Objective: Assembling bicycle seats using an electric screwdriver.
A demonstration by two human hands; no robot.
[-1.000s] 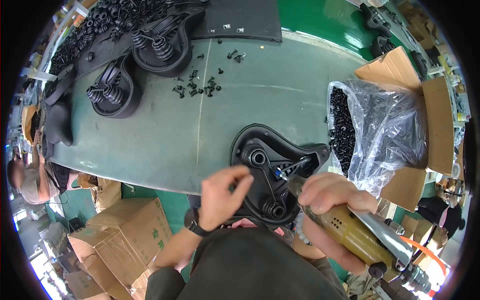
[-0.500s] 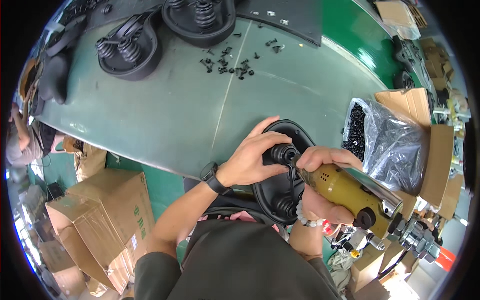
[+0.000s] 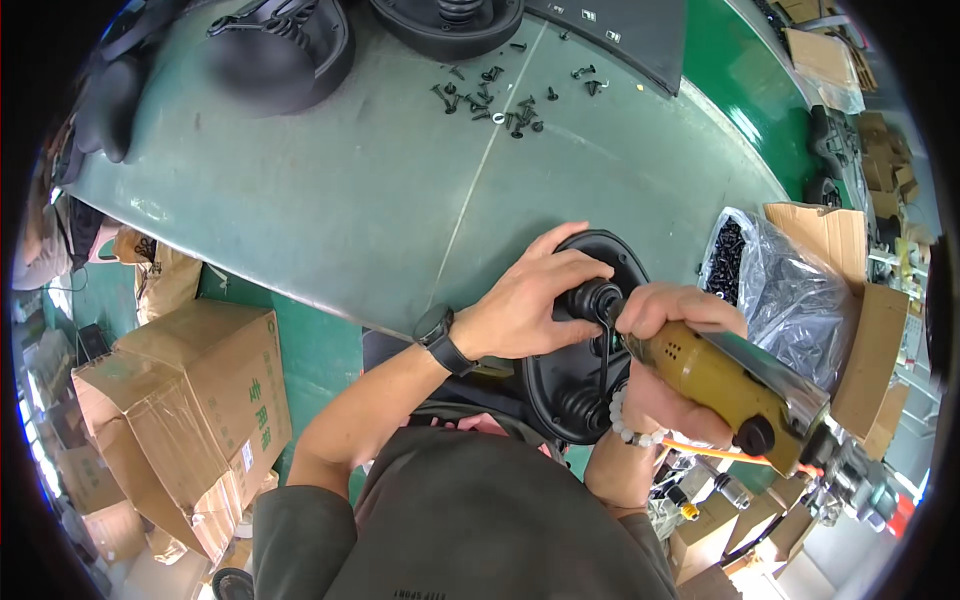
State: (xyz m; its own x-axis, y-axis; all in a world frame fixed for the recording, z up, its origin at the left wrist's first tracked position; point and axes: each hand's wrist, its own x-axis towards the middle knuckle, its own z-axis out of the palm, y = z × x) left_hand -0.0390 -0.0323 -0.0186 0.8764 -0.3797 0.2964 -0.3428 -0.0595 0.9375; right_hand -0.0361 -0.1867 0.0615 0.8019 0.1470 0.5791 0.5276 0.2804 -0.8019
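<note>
A black saddle with coil springs (image 3: 549,392) lies underside up at the table's near edge. My left hand (image 3: 528,305) is closed round its upper spring (image 3: 590,298), thumb on one side and fingers on the other. My right hand (image 3: 668,400) wraps round a yellow and silver air screwdriver (image 3: 700,370), whose nose points at that spring's top. The fingers hide the tip, so I cannot tell whether it touches a screw. A second spring (image 3: 580,408) shows near my right wrist.
Loose black screws (image 3: 525,118) lie on the green table (image 3: 350,210). At the far side are more sprung saddles (image 3: 450,35). A plastic-lined carton (image 3: 790,300) with black screws stands at the right. A large carton (image 3: 190,400) stands lower left.
The whole view has shifted, so the far saddles sit higher and further right. Both hands, the saddle and the screwdriver keep about the same places relative to one another.
</note>
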